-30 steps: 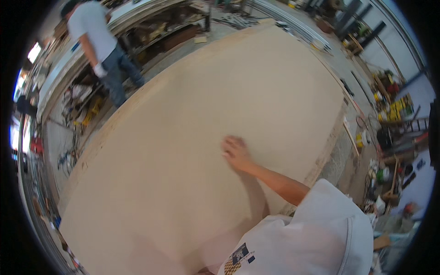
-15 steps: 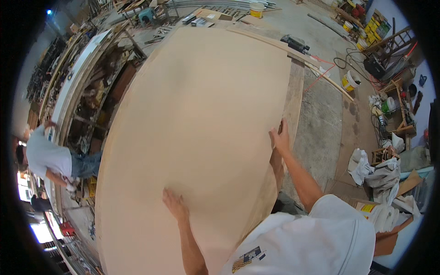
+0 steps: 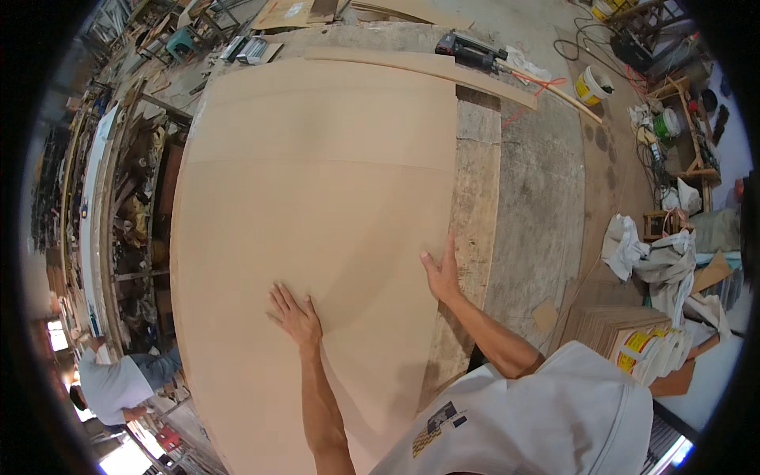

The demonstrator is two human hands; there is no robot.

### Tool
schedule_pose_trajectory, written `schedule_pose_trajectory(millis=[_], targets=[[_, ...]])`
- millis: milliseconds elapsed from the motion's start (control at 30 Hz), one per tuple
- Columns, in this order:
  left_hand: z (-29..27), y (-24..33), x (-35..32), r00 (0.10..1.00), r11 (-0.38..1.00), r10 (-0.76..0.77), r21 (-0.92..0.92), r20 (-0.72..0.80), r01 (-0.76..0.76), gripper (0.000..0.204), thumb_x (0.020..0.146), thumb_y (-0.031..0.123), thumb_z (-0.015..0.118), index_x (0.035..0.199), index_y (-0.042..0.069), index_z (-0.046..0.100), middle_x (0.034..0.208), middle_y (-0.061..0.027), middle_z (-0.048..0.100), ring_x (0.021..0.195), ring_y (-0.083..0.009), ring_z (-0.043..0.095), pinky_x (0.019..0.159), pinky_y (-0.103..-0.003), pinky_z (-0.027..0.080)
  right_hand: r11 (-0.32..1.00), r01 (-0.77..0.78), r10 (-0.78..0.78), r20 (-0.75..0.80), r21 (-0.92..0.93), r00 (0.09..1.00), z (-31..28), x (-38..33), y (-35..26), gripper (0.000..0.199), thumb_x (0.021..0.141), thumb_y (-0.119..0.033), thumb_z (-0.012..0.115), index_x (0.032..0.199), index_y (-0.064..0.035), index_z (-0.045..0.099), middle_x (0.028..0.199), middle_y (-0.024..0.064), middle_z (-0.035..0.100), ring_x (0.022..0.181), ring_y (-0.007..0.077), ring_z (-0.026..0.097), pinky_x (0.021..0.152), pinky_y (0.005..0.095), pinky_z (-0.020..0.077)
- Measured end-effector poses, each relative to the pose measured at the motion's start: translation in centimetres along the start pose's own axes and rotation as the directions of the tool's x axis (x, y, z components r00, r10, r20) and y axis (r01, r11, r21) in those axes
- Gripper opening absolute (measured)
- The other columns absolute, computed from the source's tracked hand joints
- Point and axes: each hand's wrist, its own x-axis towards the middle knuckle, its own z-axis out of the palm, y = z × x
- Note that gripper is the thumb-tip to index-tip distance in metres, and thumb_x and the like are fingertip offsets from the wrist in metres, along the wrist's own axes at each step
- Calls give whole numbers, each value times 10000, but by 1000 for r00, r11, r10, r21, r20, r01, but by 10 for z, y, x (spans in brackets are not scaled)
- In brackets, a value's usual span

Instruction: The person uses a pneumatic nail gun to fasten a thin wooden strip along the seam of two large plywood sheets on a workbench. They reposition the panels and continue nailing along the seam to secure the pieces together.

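Observation:
A large pale tan board (image 3: 317,229) lies flat on a worn wooden worktable (image 3: 475,182), whose bare strip shows along the board's right side. A faint line crosses the board's far part. My left hand (image 3: 296,317) rests palm down on the board, fingers spread, holding nothing. At the board's right edge is my right hand (image 3: 443,277), its thumb on the top face and its fingers stretched out along the edge. Across the far end of the board runs a thin wooden strip (image 3: 412,70).
A dark nail gun (image 3: 471,52) lies on the table's far right corner. To the right stand a white bucket (image 3: 592,85) and a stack of brown boards (image 3: 606,324). At left, another person (image 3: 119,388) bends beside a cluttered rack (image 3: 134,214).
The view has shifted, and both hands now sit a little higher in it. My left fingers are spread wider. A crosswise line shows on the board. The other person appears lower at left.

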Motion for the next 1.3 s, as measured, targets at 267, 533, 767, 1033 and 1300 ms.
schedule_pose_trajectory(millis=[267,533,767,1033,1300], targets=[[-9,8,7,1000,1000,-14,15,5,14,737,1055,484,444,1639,95,220,1716,-92,191,1591,-291,123,1254,-605,-4,991,42,-50,54,126,997,-7,8,-10,867,1017,-188,600,1620,43,22,1679,245,151,1552,334,186,1250,425,198],[-14,-2,10,994,996,-88,19,63,87,753,1041,471,467,1644,104,205,1728,-73,145,1595,-278,91,1252,-609,-25,662,475,-393,271,-579,879,-21,63,-89,872,959,-305,682,1629,-38,191,1677,273,152,1552,443,153,1260,520,169],[-14,4,35,994,993,-113,-46,-5,112,737,1013,387,564,1600,49,273,1693,-119,229,1570,-330,168,1251,-619,41,273,913,-384,836,-302,392,77,232,-134,685,997,-402,588,1549,-45,397,1648,135,335,1527,375,273,1242,568,209],[-38,27,294,963,977,-159,-176,-217,122,718,1004,335,595,1577,18,299,1633,-170,347,1526,-354,283,1232,-596,173,245,946,-296,913,-212,282,140,257,-170,653,1017,-342,540,1565,-35,363,1625,140,379,1518,345,306,1237,584,207],[-22,23,387,928,961,-278,-65,-248,271,786,1000,486,541,1584,16,306,1664,-159,296,1548,-341,240,1240,-618,118,462,816,-198,856,-348,478,140,344,-185,742,963,-316,658,1564,-10,349,1600,256,343,1487,450,304,1225,561,236]])
